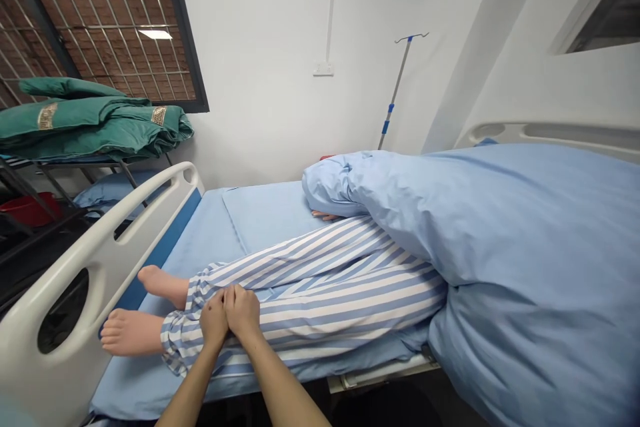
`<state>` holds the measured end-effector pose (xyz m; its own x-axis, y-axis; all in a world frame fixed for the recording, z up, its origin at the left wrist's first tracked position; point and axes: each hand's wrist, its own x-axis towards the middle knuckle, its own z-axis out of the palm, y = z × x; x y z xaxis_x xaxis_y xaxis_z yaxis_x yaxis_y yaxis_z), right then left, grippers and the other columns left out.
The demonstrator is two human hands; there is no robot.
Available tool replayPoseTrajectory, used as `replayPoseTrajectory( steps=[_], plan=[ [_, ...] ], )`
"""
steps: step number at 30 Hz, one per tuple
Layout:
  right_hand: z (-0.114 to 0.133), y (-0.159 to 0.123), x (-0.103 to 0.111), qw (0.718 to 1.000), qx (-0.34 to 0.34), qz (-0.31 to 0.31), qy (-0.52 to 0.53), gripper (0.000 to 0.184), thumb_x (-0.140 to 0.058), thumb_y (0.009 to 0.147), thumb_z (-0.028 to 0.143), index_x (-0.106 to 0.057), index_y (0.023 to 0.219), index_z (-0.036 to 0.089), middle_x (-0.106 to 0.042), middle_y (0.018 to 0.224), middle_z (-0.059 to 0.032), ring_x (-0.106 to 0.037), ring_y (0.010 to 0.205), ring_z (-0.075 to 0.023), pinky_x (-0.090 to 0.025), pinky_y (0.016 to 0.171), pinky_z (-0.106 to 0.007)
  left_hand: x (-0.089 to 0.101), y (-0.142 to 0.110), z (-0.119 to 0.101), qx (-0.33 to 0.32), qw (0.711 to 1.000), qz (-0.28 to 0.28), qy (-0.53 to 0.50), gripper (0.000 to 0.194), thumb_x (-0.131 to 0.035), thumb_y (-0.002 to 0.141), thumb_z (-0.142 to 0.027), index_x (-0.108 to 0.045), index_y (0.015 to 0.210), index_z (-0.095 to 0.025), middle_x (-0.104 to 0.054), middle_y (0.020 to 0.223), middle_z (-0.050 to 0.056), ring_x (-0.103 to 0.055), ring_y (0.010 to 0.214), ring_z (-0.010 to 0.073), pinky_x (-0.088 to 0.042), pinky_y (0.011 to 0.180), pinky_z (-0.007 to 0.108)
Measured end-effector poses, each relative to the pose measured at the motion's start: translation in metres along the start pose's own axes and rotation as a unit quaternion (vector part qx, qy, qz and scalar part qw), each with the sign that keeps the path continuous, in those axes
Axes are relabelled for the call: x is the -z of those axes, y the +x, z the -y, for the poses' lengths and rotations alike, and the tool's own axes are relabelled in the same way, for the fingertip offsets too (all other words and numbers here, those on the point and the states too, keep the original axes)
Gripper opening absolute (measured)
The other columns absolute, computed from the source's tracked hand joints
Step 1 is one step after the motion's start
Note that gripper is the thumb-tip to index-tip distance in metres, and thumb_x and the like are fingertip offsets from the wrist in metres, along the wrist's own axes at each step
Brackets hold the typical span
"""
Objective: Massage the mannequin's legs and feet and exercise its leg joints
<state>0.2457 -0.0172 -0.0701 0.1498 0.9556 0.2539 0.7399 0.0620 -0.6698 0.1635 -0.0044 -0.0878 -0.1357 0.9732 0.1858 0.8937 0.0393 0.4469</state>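
Striped trousers (345, 303), blue & white, lay lengthwise on a hosp. bed (383, 371), worn by a figure (315, 250) whose legs were stretched out twd the pale footboard (120, 217).

Head view (the only one): the camera wearer's L hand (214, 320) and R hand (243, 310) sat side by side, thumbs inward, on the near trouser leg at the shin, a bit above the gathered cuff (175, 341). Fingers of both were curled in, knuckles up, not spread; tips hidden, so couldn't tell if they had hold of cloth or only pressed on the leg thru it.

Step in hand, as best one could judge: a two-handed grip or press on that lower leg. Next move, on that reading, called for both hands working as a pair, wrists steady, w/ an eye on cloth bunching nr the cuff.

Past the cuffs, a near bare foot (133, 332) and a far bare foot (163, 285) showed, both by the footboard. A puffy blue quilt (450, 213) covered the figure from approx. the thighs up & hung over the near bed edge; part of the figure's hand (326, 215) peeked out on the far side.

Bkgd: IV pole (396, 93), wall socket (323, 69), barred window (120, 20), green bedding (90, 123) piled below it, red basin (31, 209).
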Motion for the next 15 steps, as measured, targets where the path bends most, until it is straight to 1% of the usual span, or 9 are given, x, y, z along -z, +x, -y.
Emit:
replayPoseTrajectory(
  steps=[5,7,9,10,11,13,15],
  plan=[
    [-0.001,0.002,0.003,1.0,0.008,0.003,0.029,0.043,-0.027,0.091,0.03,-0.064,0.074,0.017,-0.068,0.074,-0.0072,-0.06,0.067,-0.0168,-0.032,0.057,-0.025,0.003,-0.002,-0.003,0.013,1.0,-0.005,-0.019,0.027,-0.036,0.084,-0.03,-0.061,0.08,-0.019,-0.066,0.08,0.007,-0.057,0.073,0.0174,-0.032,0.059,0.024],
    [-0.003,0.007,0.009,0.998,0.013,0.035,0.048,0.039,-0.032,0.089,0.028,-0.064,0.071,0.017,-0.068,0.073,-0.0061,-0.058,0.064,-0.0148,-0.03,0.055,-0.024,0.003,-0.001,-0.005,0.02,1.0,-0.005,-0.021,0.029,-0.035,0.084,-0.03,-0.061,0.08,-0.019,-0.067,0.082,0.007,-0.057,0.074,0.0175,-0.032,0.06,0.024],
    [-0.005,0.014,0.019,0.995,0.03,0.073,0.059,0.035,-0.037,0.087,0.026,-0.064,0.067,0.016,-0.068,0.068,-0.0048,-0.055,0.059,-0.0127,-0.028,0.053,-0.023,0.003,-0.001,-0.006,0.021,0.999,-0.006,-0.023,0.031,-0.033,0.084,-0.031,-0.062,0.078,-0.02,-0.066,0.081,0.007,-0.057,0.074,0.0175,-0.031,0.059,0.024],
    [-0.006,0.018,0.024,0.994,0.04,0.082,0.06,0.034,-0.038,0.086,0.026,-0.064,0.065,0.016,-0.067,0.066,-0.0041,-0.053,0.057,-0.012,-0.027,0.052,-0.023,0.003,-0.001,-0.007,0.02,1.0,-0.007,-0.023,0.033,-0.033,0.085,-0.031,-0.062,0.076,-0.019,-0.066,0.079,0.007,-0.057,0.074,0.0173,-0.031,0.059,0.024],
    [-0.008,0.02,0.03,0.994,0.049,0.08,0.057,0.034,-0.039,0.086,0.026,-0.064,0.064,0.016,-0.066,0.064,-0.0035,-0.052,0.056,-0.0115,-0.026,0.051,-0.023,0.003,-0.001,-0.007,0.018,1.0,-0.008,-0.023,0.034,-0.032,0.085,-0.032,-0.062,0.074,-0.019,-0.066,0.078,0.007,-0.056,0.073,0.0171,-0.03,0.059,0.024],
    [-0.012,0.022,0.037,0.995,0.065,0.058,0.048,0.036,-0.037,0.087,0.028,-0.063,0.065,0.016,-0.065,0.063,-0.0028,-0.053,0.057,-0.0114,-0.026,0.052,-0.023,0.003,-0.001,-0.007,0.019,0.999,-0.012,-0.022,0.035,-0.032,0.084,-0.033,-0.059,0.068,-0.019,-0.065,0.074,0.006,-0.055,0.071,0.0164,-0.029,0.058,0.023],
    [-0.017,0.019,0.039,0.996,0.069,0.048,0.038,0.038,-0.035,0.088,0.03,-0.062,0.065,0.017,-0.065,0.063,-0.0027,-0.054,0.058,-0.0117,-0.026,0.052,-0.023,0.004,-0.001,-0.007,0.02,0.999,-0.015,-0.03,0.035,-0.033,0.083,-0.035,-0.057,0.064,-0.019,-0.063,0.07,0.004,-0.054,0.068,0.0154,-0.029,0.057,0.023]
  ],
)
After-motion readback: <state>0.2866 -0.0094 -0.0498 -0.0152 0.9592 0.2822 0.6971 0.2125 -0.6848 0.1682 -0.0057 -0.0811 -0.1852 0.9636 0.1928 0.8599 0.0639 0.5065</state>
